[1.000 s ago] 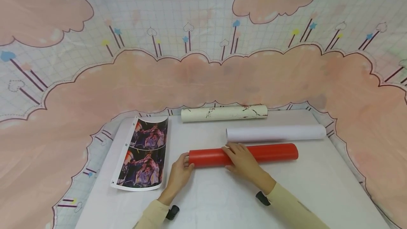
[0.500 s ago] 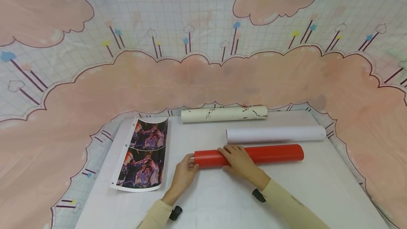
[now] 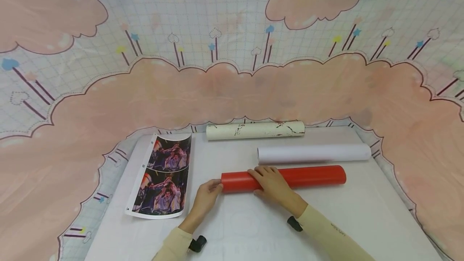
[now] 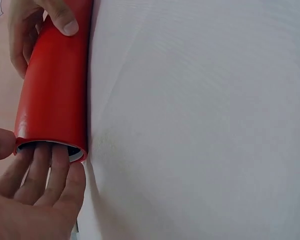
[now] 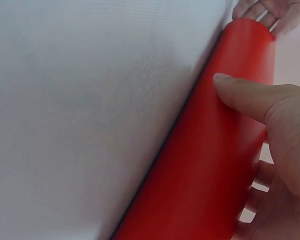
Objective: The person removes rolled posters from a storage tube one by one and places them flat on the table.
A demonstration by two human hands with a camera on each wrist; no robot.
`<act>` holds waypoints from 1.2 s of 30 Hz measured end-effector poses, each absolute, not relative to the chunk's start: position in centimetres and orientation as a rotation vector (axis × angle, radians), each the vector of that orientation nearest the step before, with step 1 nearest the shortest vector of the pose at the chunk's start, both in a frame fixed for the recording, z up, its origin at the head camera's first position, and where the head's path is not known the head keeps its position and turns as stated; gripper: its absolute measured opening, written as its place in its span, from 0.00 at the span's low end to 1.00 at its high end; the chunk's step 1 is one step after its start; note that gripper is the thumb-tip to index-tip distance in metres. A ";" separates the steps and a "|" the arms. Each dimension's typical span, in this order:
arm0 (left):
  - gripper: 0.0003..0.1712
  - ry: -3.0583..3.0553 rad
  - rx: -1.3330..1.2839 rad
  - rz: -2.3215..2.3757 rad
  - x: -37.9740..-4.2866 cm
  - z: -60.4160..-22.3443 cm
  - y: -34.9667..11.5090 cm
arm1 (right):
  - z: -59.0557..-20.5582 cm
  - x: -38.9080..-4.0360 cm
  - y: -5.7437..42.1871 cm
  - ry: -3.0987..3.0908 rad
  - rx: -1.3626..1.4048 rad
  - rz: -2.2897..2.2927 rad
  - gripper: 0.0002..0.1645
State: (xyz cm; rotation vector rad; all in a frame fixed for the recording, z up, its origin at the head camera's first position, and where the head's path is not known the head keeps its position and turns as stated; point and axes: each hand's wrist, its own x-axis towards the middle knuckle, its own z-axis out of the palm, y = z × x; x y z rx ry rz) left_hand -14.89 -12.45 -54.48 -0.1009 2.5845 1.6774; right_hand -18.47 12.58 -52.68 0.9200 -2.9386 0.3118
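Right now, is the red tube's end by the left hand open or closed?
Open: the left hand reaches into the red tube.

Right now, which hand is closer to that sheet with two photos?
The left hand. It is at the red roll's left end, right of the photo sheet, not touching it; the right hand grips the roll farther right.

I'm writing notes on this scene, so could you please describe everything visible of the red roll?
The red roll is a smooth, plastic-looking hollow tube, with pale edging inside its rim and a somewhat oval opening. It lies crosswise on the white tabletop, just in front of the white roll. The right hand holds it around the body; the left hand has fingers inside its left end.
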 end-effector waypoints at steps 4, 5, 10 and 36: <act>0.17 2.487 -0.133 1.714 -15.0 -54.7 -12.6 | -52.7 -18.4 12.6 -2.942 0.919 0.314 0.42; 0.18 2.477 -0.125 1.723 -15.0 -54.7 -12.6 | -52.7 -18.4 12.6 -2.935 0.924 0.317 0.42; 0.20 2.439 -0.097 1.748 -15.0 -54.8 -12.5 | -52.9 -18.5 12.7 -2.889 0.955 0.312 0.41; 0.14 2.239 0.021 1.897 -15.1 -55.3 -13.7 | -52.5 -18.7 13.7 -3.017 0.931 0.410 0.45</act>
